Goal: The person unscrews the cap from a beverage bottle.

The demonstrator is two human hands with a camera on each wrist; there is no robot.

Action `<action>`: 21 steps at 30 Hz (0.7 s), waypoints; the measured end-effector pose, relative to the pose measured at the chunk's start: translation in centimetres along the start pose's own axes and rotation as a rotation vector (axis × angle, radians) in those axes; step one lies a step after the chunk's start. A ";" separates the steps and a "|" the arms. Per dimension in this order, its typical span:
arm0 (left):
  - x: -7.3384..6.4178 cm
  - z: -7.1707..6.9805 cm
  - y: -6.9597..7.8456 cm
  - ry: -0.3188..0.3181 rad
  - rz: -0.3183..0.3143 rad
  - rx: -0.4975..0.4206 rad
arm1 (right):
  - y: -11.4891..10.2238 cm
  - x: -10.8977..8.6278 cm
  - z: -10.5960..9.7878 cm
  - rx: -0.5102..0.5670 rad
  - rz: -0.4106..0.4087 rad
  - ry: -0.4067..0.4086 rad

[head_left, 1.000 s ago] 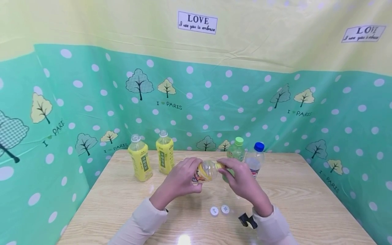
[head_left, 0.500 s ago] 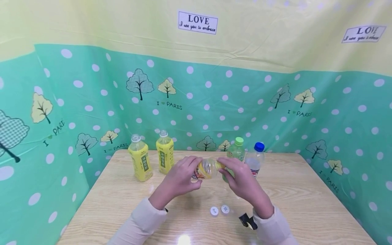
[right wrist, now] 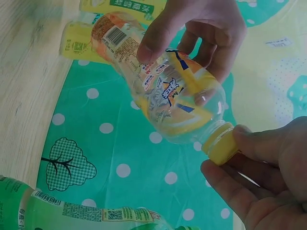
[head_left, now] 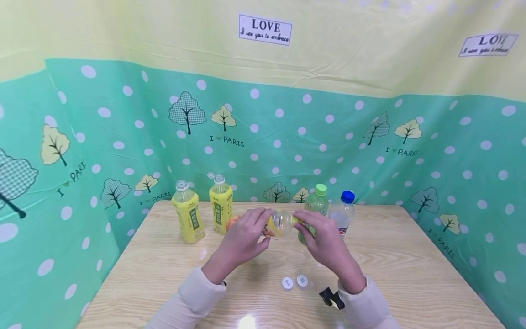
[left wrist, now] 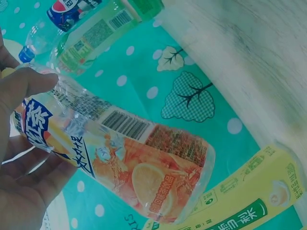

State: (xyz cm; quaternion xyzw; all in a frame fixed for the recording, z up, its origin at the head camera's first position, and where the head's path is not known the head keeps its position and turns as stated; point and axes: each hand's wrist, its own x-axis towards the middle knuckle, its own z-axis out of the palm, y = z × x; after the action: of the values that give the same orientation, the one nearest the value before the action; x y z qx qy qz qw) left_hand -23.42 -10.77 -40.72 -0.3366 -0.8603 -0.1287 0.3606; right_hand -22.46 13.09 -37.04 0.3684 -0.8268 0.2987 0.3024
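Note:
A clear drink bottle with an orange fruit label (right wrist: 144, 72) lies on its side in the air above the table. My left hand (head_left: 245, 235) grips it round the label, with the thumb on the near side. At the neck, my right hand (head_left: 328, 237) pinches the yellow cap (right wrist: 223, 147) between thumb and fingers. The cap sits at the mouth of the bottle. Behind the left hand stand two yellow-labelled bottles (head_left: 188, 217) without caps. Close behind the right hand are a green bottle (head_left: 316, 203) with a green cap and a clear bottle (head_left: 342, 217) with a blue cap.
Two white caps (head_left: 287, 283) lie side by side on the wooden table (head_left: 255, 297), in front of the hands. A black strap piece (head_left: 332, 298) shows by the right sleeve. A green and yellow patterned curtain (head_left: 263, 123) hangs behind and beside the table.
The held bottle has turned slightly, and its orange base end now shows beyond the left hand. Both hands stay nearly in place, the right fingers having shifted a little at the cap.

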 end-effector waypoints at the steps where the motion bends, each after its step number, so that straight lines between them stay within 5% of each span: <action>1: 0.0 0.0 0.0 -0.002 -0.002 0.003 | 0.0 0.0 0.0 0.001 -0.003 0.003; 21: 0.2 0.1 0.3 0.067 0.044 0.094 | 0.2 0.0 0.2 -0.005 -0.057 0.042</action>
State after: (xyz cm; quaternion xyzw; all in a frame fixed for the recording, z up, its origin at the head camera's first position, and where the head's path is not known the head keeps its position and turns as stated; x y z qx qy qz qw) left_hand -23.39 -10.35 -40.66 -0.3338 -0.8453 -0.0912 0.4072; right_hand -22.70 13.06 -37.24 0.3846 -0.8103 0.2954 0.3289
